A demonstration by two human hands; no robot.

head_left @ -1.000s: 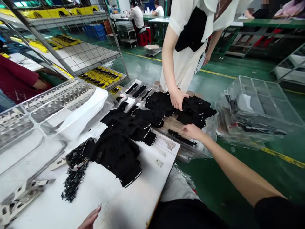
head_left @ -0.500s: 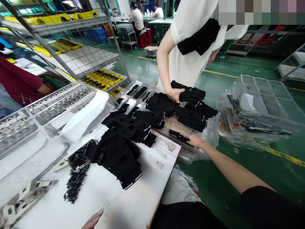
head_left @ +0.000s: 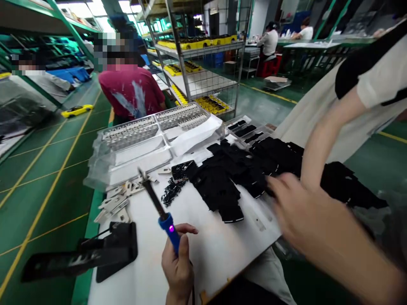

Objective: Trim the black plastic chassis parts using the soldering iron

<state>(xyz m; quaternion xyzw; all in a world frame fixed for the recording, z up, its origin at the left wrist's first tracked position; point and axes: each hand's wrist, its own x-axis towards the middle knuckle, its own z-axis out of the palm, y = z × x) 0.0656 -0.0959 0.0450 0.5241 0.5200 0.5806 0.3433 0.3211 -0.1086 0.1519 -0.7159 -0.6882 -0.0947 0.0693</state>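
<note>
My left hand is closed round the blue handle of a soldering iron, which points up and left with a lit spot on the handle. My right hand is smeared by motion at the right table edge, beside the heap of flat black plastic parts. Something dark lies at its fingertips; whether it is held is unclear. Black slivers are piled by a small dark box. A black stand is at the front left of the white table.
A clear divided tray holds pale parts and white sheets. Loose pale metal pieces lie left. A co-worker's arm reaches in from the right, overlapped by my right hand. A wire rack with yellow parts stands behind.
The view has swung left. My left hand has come up into view with the soldering iron. My right hand has left the black part in the clear tray's area and moved toward the table.
</note>
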